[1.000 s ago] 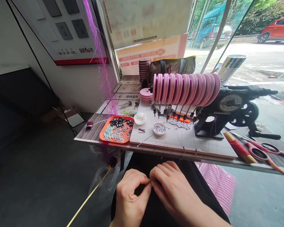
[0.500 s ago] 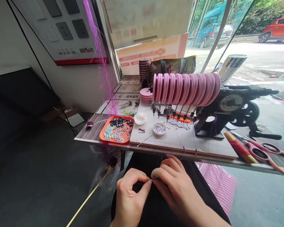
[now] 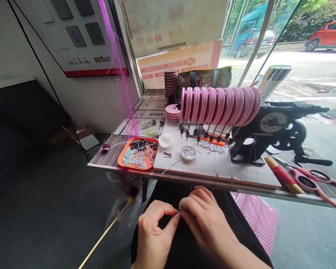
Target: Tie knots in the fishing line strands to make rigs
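Observation:
My left hand (image 3: 152,233) and my right hand (image 3: 205,220) meet over my dark lap, just below the table's front edge. Both pinch their fingertips together at one spot; whatever lies between them is too small to make out. A tan wrap covers one right fingertip. Thin lines run down from a row of pink spools (image 3: 220,105) on the table toward my hands. An orange tray (image 3: 122,162) of small black and silver parts and a small white dish of beads (image 3: 188,152) stand just beyond my hands.
A black hand-crank winder (image 3: 280,129) stands right of the spools. Red scissors (image 3: 310,177) and a red-wrapped stick (image 3: 282,175) lie at the right. Purple tinsel strands (image 3: 116,56) hang at the left. A thin bamboo stick (image 3: 106,231) leans beside my left knee.
My right hand has shifted slightly up toward the table edge, and my left thumb and forefinger have opened a little around the pinch point.

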The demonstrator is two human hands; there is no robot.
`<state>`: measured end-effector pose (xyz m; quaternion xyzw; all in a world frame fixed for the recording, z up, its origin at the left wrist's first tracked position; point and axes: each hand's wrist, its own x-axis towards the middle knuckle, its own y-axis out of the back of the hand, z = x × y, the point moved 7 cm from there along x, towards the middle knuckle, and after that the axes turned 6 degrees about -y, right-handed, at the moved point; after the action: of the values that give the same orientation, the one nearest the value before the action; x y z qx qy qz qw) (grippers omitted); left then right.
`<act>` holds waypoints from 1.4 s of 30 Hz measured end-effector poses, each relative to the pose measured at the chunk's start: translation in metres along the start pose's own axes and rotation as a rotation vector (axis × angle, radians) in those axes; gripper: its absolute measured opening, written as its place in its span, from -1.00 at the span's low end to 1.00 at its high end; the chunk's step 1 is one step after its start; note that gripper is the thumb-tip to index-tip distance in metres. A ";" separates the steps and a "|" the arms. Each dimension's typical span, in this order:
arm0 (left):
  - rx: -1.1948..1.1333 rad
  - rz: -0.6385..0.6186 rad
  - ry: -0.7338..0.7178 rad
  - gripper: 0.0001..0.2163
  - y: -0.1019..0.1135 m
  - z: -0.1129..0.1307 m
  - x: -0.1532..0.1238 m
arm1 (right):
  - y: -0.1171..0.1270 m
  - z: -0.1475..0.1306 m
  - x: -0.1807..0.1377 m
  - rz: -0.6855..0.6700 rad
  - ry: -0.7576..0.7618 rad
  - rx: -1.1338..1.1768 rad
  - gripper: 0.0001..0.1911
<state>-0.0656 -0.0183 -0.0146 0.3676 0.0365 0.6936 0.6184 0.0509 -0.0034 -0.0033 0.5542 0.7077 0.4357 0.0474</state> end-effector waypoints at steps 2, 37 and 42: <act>0.000 0.001 -0.008 -0.89 0.000 0.000 0.000 | 0.000 0.000 0.000 -0.006 -0.005 0.010 -0.83; 0.092 0.011 -0.085 -0.88 0.002 0.005 0.000 | 0.002 -0.005 0.000 0.063 0.035 -0.055 -0.89; 0.095 0.002 -0.040 -0.88 0.002 0.002 0.000 | 0.010 -0.002 -0.001 0.086 0.037 -0.008 -0.90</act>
<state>-0.0664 -0.0198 -0.0118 0.4103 0.0564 0.6843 0.6002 0.0578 -0.0051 0.0041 0.5760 0.6821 0.4501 0.0176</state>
